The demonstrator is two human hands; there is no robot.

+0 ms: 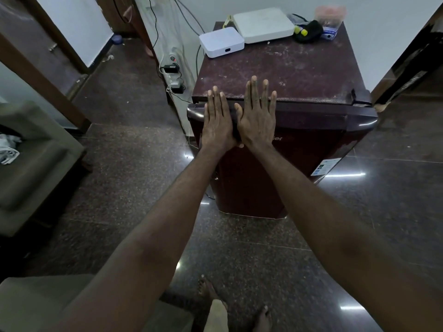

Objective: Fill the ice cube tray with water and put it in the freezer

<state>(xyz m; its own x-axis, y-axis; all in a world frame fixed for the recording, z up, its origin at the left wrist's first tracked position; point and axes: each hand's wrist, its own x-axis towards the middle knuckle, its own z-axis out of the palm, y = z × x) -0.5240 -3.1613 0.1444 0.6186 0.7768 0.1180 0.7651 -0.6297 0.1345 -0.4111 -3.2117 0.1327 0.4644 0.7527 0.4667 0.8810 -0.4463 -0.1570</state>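
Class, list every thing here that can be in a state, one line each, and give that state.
Fridge door: shut.
Left hand: open, fingers straight, over the door's top edge.
Right hand: open, fingers straight, beside the left.
Power strip: red light lit, adapters plugged in.

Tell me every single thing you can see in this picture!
fridge: one, dark red, middle, door closed
small box: one, white, on the fridge, back left
big box: one, white, on the fridge, behind the small box
black gadget: one, black with yellow caps, on the fridge, back right
packet: one, clear, back right corner of the fridge
power strip: one, grey, left of the fridge
sofa: one, grey-green, far left
floor: dark, speckled
ice tray: none in view
feet: two, bare, bottom
left hand: flat on the fridge's front edge
right hand: flat beside it
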